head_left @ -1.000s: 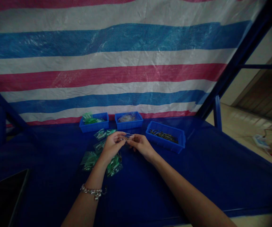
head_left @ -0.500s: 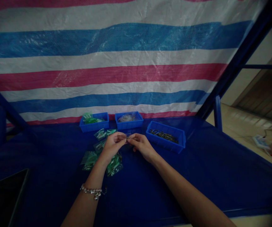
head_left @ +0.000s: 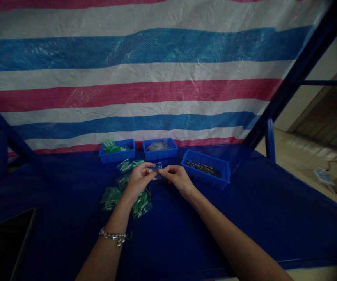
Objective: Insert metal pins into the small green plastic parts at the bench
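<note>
Has eased right hand (head_left: pixel 178 179) slightly away from left hand (head_left: pixel 138 178) since half a second ago and, angling both inward, fingers curled, pinches a small clear bag (head_left: pixel 157 168) between their fingertips, with green packets (head_left: pixel 142 205) near left wrist.

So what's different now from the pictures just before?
The right hand has shifted slightly to the right, so more of the small clear bag shows between the fingertips. Both hands still pinch it; nothing was visibly let go. The left hand barely moved. The blue bins and green packets stayed put.
</note>
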